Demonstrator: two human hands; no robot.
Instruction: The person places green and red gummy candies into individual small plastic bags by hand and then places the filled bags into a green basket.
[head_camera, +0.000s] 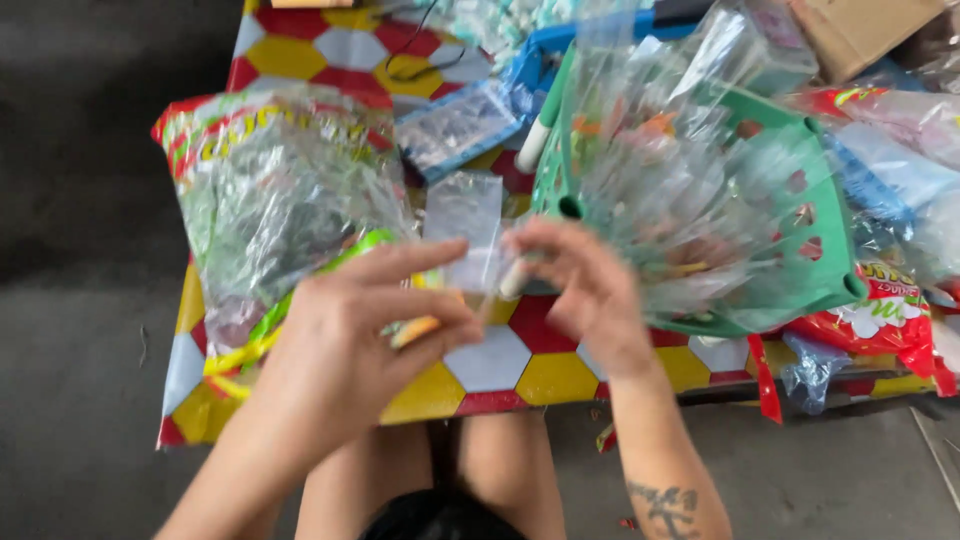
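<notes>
- Two hands meet over the near edge of the surface (495, 365), which wears a cloth of red, yellow and white hexagons.
- Left hand (365, 335): fingers curled, thumb and forefinger pinching the lower edge of a small clear plastic bag (465, 225); something orange and yellow shows under its fingers, too hidden to name.
- Right hand (580, 285): fingertips pressed on the bag's opposite edge, so the bag stands up between the two hands.
- That bag looks thin, limp and slick; it would likely crumple or slip if squeezed mid-sheet, so the edges and corners seem the sound places to hold.
- Beyond the left hand lies a large crinkled clear bag (275, 200) with a red and green printed top.
- Beyond the right hand sits a green plastic basket (820, 250) stuffed with more clear wrappers; a blue tray (530, 60) is farther off.
- Motion blur smears everything, so whether the small bag holds anything cannot be told, and the basket's contents stay unclear.
- Right of the basket, red packets run off the frame.
</notes>
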